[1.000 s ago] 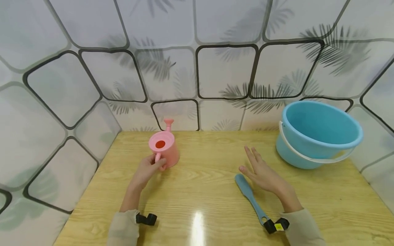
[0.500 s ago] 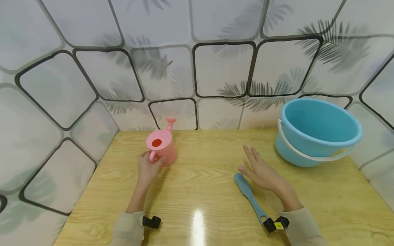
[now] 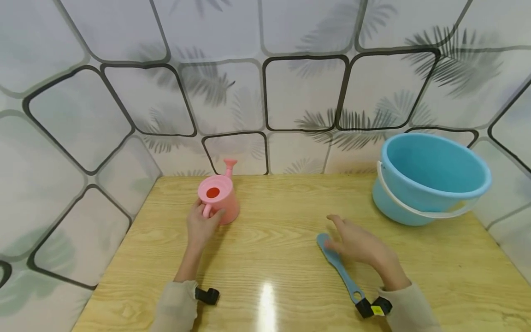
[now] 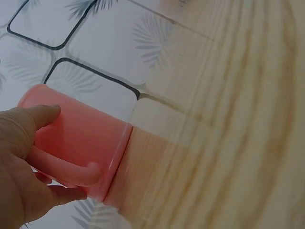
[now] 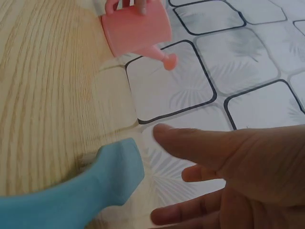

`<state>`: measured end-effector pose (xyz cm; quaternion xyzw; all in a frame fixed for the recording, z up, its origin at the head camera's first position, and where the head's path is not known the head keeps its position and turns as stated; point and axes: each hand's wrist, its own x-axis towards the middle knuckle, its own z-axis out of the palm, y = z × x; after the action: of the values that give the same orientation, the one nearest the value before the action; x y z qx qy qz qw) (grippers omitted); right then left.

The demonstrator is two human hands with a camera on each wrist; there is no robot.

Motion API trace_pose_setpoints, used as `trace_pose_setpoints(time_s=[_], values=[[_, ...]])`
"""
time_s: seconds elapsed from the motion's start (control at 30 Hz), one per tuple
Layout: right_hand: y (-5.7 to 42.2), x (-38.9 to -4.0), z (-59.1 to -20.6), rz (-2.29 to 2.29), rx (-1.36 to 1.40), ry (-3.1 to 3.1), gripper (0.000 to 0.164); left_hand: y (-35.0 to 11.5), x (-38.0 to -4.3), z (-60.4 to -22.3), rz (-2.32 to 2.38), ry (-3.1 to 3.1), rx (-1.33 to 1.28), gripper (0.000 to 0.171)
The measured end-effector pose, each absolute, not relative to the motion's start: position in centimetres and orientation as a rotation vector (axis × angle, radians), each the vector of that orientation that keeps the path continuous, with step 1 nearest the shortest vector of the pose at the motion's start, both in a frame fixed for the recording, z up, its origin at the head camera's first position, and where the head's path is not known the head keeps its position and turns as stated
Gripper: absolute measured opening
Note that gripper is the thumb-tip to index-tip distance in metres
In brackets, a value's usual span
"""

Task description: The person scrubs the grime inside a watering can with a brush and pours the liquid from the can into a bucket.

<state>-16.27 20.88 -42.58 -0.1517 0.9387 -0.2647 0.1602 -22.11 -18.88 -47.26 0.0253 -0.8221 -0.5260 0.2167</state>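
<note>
A pink toy watering can (image 3: 226,205) stands at the back left of the wooden table, spout toward the wall. My left hand (image 3: 201,226) grips it at the handle side. In the left wrist view the thumb and fingers of the left hand (image 4: 21,157) lie on either side of the handle (image 4: 66,167), against the can's body. My right hand (image 3: 356,240) is open above a blue long-handled tool (image 3: 342,272) with a hole in its end. In the right wrist view, what may be pale bristles show under the tool's head (image 5: 119,171). Its thumb and fingers are apart from it.
A light blue bucket (image 3: 415,207) with a white handle (image 3: 398,203) stands at the back right. A patterned white wall covering (image 3: 307,97) borders the wooden table (image 3: 265,249) behind and at both sides.
My left hand has shifted right and around the can's handle, and the can has turned slightly. My right hand has lowered its fingers toward the blue tool.
</note>
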Motion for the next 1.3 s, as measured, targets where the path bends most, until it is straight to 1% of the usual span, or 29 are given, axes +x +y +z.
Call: trace_pose_setpoints(time_s=[0.2,0.43,0.5,0.7,0.77,0.87,0.93,1.0,1.07,1.1,1.3], values=[[20.2,-15.4,-42.5,-0.659,-0.468,2.665,0.092,-18.9,-22.3,-47.3,-1.455,-2.268,0.050,0.029],[19.4,-15.0,-42.7,-0.676,-0.416,2.620,0.100,-19.0,-22.1,-47.1,-1.451,-2.297,0.065,0.029],[19.2,-15.0,-42.9,-0.674,-0.402,2.620,0.101,-19.0,-22.0,-47.0,-1.454,-2.300,0.070,0.029],[18.9,-15.1,-43.8,-0.697,-0.353,2.628,0.095,-18.9,-22.1,-47.0,-1.422,-2.299,0.055,0.028],[19.0,-15.3,-44.2,-0.733,-0.352,2.645,0.090,-18.9,-22.1,-47.1,-1.412,-2.295,0.050,0.028],[19.1,-15.9,-44.6,-0.805,-0.345,2.696,0.073,-18.9,-22.1,-47.2,-1.411,-2.289,0.054,0.029],[19.2,-16.4,-44.9,-0.857,-0.348,2.743,0.053,-18.9,-22.2,-47.3,-1.416,-2.287,0.059,0.031],[19.3,-17.0,-45.1,-0.913,-0.315,2.784,0.029,-18.9,-22.2,-47.4,-1.416,-2.289,0.063,0.032],[19.4,-17.5,-45.4,-0.961,-0.282,2.825,0.013,-18.9,-22.3,-47.4,-1.419,-2.285,0.061,0.033],[19.5,-17.7,-45.5,-0.982,-0.264,2.839,0.012,-18.9,-22.3,-47.4,-1.420,-2.283,0.058,0.033],[20.6,-19.0,-46.5,-1.077,-0.122,2.905,0.019,-18.8,-22.3,-47.5,-1.442,-2.253,0.042,0.032]])
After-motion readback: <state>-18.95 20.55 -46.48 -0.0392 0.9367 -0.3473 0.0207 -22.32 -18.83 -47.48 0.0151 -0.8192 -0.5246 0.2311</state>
